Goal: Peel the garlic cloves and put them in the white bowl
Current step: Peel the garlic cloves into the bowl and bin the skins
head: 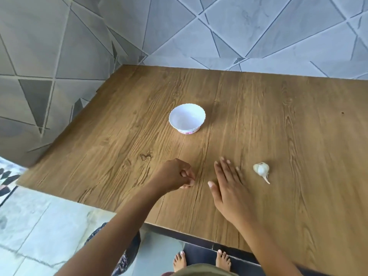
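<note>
Garlic (261, 169) sits whole on the table (278, 116) beside our flat open right hand (227, 186), left hand (175, 176) curled around nothing we can see, bowl (187, 118) looks empty, so all the peeling's left.

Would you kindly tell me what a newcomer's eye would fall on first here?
The white bowl stands alone and empty toward the middle of the wooden table. Nearer the person, a whole unpeeled garlic bulb lies just right of the right hand, which is flat with straight fingers, while the left hand is curled beside it.
</note>
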`<state>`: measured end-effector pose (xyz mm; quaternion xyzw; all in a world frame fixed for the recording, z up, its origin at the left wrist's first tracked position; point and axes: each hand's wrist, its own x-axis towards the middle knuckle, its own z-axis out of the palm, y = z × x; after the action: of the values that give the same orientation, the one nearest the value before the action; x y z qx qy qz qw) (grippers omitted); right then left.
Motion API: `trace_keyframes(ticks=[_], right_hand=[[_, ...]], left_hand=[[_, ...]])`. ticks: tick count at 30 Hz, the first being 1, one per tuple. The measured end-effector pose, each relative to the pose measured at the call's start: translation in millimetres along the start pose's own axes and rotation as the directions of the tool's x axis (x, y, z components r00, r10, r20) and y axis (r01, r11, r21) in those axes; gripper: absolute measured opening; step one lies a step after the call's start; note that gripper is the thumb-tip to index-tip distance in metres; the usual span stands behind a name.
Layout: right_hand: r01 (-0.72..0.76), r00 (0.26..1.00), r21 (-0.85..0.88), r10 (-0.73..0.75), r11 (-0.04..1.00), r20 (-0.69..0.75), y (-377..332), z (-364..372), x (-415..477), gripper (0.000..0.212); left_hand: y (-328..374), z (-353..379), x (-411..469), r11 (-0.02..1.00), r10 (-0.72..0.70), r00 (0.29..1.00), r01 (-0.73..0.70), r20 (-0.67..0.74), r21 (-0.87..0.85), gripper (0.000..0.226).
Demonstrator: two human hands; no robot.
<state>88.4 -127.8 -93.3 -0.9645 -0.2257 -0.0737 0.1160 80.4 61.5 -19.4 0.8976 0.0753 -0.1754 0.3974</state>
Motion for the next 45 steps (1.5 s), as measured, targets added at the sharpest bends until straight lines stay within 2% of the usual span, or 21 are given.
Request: trace_keyframes(ticks=[5,9,12,17,19,23,24,25,27,29,32,34,35,37,38,39,41,45], right_hand=[[-0.013,1.000,-0.003,0.013,1.000,0.009,-3,-2,0,0.060],[-0.023,1.000,-0.010,0.023,1.000,0.007,-5,-3,1,0.058],[-0.024,1.000,-0.013,0.025,1.000,0.017,-6,-4,0,0.058],[-0.027,0.999,-0.003,0.027,1.000,0.037,-8,-7,0,0.057],[-0.028,0.998,0.006,0.028,1.000,0.059,-7,-8,0,0.058],[-0.004,0.997,0.063,0.000,0.998,0.071,-5,-9,0,0.070],[0.002,0.998,0.116,-0.010,0.993,0.067,-4,-11,0,0.068],[-0.005,0.998,0.192,-0.008,0.981,0.070,-2,-14,0,0.061],[-0.026,0.998,0.346,0.002,0.938,0.070,0,-21,-3,0.052],[-0.033,0.999,0.419,0.021,0.907,0.032,2,-27,-10,0.050],[-0.062,0.998,0.489,0.067,0.870,0.008,1,-33,-22,0.048],[-0.112,0.993,0.626,0.107,0.772,0.046,-4,-37,-26,0.042],[-0.166,0.985,0.731,0.148,0.661,0.090,-8,-40,-26,0.038],[-0.342,0.929,0.894,0.249,0.289,0.275,-15,-51,-21,0.032],[-0.418,0.885,0.902,0.268,0.103,0.380,-17,-55,-17,0.029],[-0.462,0.853,0.887,0.261,-0.026,0.452,-19,-59,-13,0.028],[-0.487,0.829,0.864,0.243,-0.130,0.503,-18,-63,-8,0.025],[-0.442,0.834,0.888,0.307,-0.124,0.458,-16,-65,-4,0.008]], left_hand=[[2,-10,6,1.000,0.006,0.992,-0.008,0.127,0.016,0.011],[7,-10,11,0.996,-0.023,0.991,0.011,0.131,0.091,0.017],[13,-5,11,0.974,0.006,0.994,-0.030,0.106,0.223,0.010],[18,-7,10,0.954,0.023,0.995,-0.052,0.101,0.296,0.007],[22,-4,9,0.932,0.038,0.996,-0.062,0.075,0.358,0.007],[22,13,2,0.851,0.138,0.987,-0.074,-0.085,0.519,0.014],[19,14,1,0.866,0.152,0.984,-0.084,-0.099,0.493,0.012],[15,12,-1,0.914,0.146,0.985,-0.099,-0.092,0.393,0.010],[10,7,-6,0.990,0.112,0.992,-0.107,-0.050,0.092,0.005],[6,3,-13,0.988,0.090,0.995,-0.095,-0.047,-0.119,0.008],[6,5,-14,0.960,0.049,0.999,-0.052,-0.019,-0.275,0.007],[8,6,-13,0.912,0.058,0.998,-0.051,0.004,-0.408,0.007],[11,6,-13,0.880,0.077,0.997,-0.060,0.015,-0.472,0.009],[16,8,-13,0.835,0.122,0.992,-0.096,0.014,-0.541,0.008],[18,10,-13,0.825,0.149,0.989,-0.124,0.001,-0.551,0.008],[19,11,-14,0.820,0.176,0.984,-0.153,-0.012,-0.551,0.008],[22,14,-14,0.819,0.219,0.976,-0.194,-0.019,-0.541,0.011],[22,16,-14,0.798,0.186,0.983,-0.154,-0.005,-0.582,0.013]])
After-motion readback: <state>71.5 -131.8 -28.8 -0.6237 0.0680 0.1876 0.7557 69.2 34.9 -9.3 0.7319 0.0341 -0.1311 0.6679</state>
